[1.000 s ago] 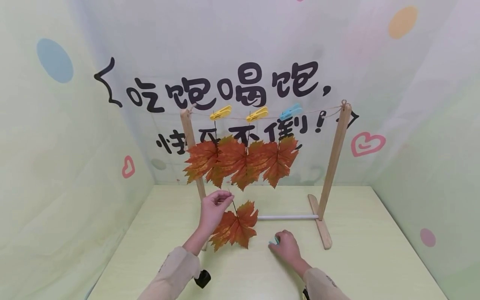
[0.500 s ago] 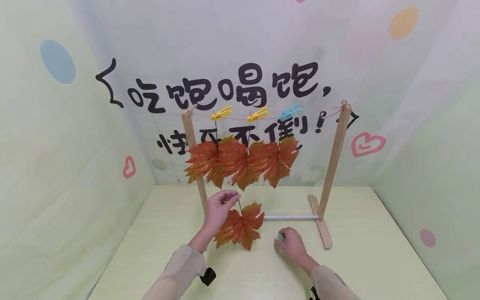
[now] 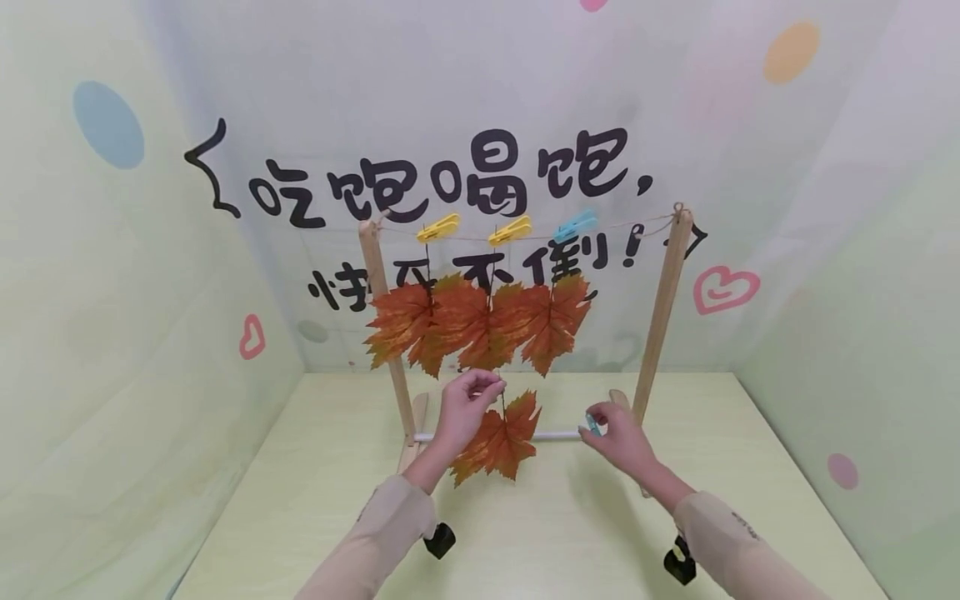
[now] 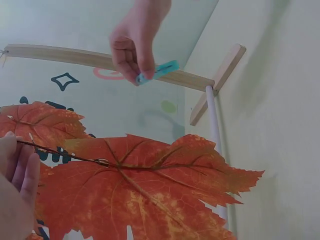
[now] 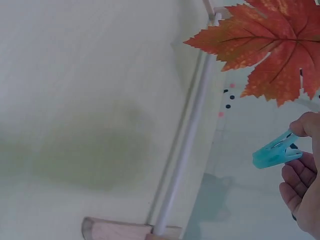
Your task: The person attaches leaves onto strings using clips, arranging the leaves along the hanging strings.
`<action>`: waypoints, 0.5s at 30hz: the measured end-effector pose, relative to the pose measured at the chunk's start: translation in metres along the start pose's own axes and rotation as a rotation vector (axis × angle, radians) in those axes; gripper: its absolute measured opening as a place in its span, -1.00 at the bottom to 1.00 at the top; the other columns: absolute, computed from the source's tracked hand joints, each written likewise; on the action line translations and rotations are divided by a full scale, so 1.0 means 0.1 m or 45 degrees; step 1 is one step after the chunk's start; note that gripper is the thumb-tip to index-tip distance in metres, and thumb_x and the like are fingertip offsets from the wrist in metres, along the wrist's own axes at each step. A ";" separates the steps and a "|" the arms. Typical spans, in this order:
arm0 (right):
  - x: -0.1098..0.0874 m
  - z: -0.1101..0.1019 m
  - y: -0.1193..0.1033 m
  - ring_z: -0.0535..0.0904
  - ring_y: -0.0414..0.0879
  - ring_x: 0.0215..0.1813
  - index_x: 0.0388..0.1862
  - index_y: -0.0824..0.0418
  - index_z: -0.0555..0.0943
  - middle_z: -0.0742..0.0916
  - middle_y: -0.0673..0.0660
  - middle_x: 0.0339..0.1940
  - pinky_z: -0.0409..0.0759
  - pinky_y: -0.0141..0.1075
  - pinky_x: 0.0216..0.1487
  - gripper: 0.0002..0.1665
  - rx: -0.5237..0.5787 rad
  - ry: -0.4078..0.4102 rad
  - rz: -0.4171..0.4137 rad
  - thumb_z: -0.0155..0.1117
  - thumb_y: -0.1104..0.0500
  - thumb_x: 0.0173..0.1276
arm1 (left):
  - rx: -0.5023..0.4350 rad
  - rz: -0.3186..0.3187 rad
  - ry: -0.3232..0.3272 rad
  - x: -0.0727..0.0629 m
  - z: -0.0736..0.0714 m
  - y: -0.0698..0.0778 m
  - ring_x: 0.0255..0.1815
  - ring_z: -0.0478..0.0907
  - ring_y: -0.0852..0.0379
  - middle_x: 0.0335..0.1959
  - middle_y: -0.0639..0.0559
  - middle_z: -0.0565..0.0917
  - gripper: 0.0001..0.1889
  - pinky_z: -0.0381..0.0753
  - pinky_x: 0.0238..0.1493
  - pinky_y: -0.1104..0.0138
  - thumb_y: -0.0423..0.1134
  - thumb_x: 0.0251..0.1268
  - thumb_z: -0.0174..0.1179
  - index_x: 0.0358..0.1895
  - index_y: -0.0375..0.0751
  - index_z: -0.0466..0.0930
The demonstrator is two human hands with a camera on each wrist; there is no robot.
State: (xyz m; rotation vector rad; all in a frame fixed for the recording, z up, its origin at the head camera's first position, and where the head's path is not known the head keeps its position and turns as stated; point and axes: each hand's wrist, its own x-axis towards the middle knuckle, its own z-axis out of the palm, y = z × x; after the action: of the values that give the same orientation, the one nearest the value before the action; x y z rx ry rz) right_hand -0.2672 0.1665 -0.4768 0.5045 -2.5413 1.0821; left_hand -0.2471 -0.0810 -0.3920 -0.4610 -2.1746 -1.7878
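My left hand (image 3: 467, 408) pinches the thin dark stem of an orange-red maple leaf (image 3: 498, 442), which hangs below the fingertips. In the left wrist view the same leaf (image 4: 150, 185) spreads wide with its veins showing. My right hand (image 3: 622, 437) holds a light-blue clothespin (image 3: 592, 424) between thumb and fingers, to the right of the leaf. The right wrist view shows this clothespin (image 5: 275, 151) gripped by its handle ends. Above both hands, several similar items hang on a string: two yellow clothespins (image 3: 510, 230) and one blue clothespin (image 3: 575, 225) hold three leaves (image 3: 405, 321) by their stems.
A wooden post (image 3: 663, 317) stands at the right and another post (image 3: 386, 333) at the left, the string tied between their tops. A white rod (image 3: 558, 436) joins their feet low over the pale table (image 3: 525, 542). A printed cloth backdrop (image 3: 337, 83) encloses the table.
My left hand has moved right and up with the leaf. The right hand has lifted from near the table, going up and right with the blue clothespin.
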 end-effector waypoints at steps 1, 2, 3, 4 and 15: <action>0.02 -0.08 -0.03 0.55 -0.02 -0.36 -0.32 0.42 0.58 0.63 0.15 -0.45 0.55 -0.14 -0.31 -0.74 -0.018 0.006 -0.025 0.39 0.35 -0.03 | -0.001 0.006 -0.013 0.01 0.02 0.01 -0.31 0.57 -0.15 -0.36 -0.28 0.63 -0.87 0.57 -0.32 0.45 -0.41 0.19 0.15 -0.29 -0.47 0.56; 0.04 -0.15 -0.05 0.55 -0.01 -0.35 -0.31 0.42 0.59 0.63 0.16 -0.44 0.55 -0.14 -0.31 -0.72 -0.044 0.016 -0.043 0.39 0.34 -0.03 | -0.001 0.014 -0.025 0.02 0.05 0.02 -0.30 0.57 -0.15 -0.35 -0.27 0.63 -0.87 0.58 -0.31 0.44 -0.41 0.19 0.15 -0.29 -0.47 0.56; 0.06 -0.22 -0.08 0.56 0.00 -0.35 -0.30 0.41 0.59 0.64 0.16 -0.43 0.56 -0.14 -0.31 -0.71 -0.068 0.025 -0.056 0.40 0.32 -0.03 | -0.002 0.019 -0.039 0.03 0.07 0.03 -0.30 0.57 -0.17 -0.35 -0.27 0.62 -0.87 0.58 -0.31 0.44 -0.41 0.20 0.14 -0.29 -0.47 0.55; 0.08 -0.29 -0.09 0.57 0.00 -0.34 -0.29 0.41 0.59 0.64 0.17 -0.42 0.56 -0.14 -0.31 -0.70 -0.088 0.034 -0.061 0.40 0.31 -0.03 | -0.004 0.022 -0.055 0.04 0.09 0.04 -0.29 0.57 -0.17 -0.35 -0.27 0.62 -0.87 0.58 -0.30 0.43 -0.41 0.20 0.14 -0.29 -0.47 0.55; 0.29 -0.94 -0.33 0.56 0.08 -0.29 -0.26 0.43 0.56 0.65 0.23 -0.38 0.54 -0.06 -0.25 -0.70 -0.180 0.094 -0.167 0.37 0.34 0.00 | 0.001 0.055 -0.162 0.16 0.33 0.16 -0.30 0.57 -0.02 -0.34 -0.24 0.63 -0.87 0.58 -0.29 0.45 -0.37 0.22 0.13 -0.27 -0.41 0.54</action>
State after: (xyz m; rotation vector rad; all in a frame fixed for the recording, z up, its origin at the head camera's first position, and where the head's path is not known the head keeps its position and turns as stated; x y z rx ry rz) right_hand -0.2625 0.2087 -0.3823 0.5732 -2.4599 0.8527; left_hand -0.2551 -0.0449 -0.3770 -0.6330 -2.2305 -1.7790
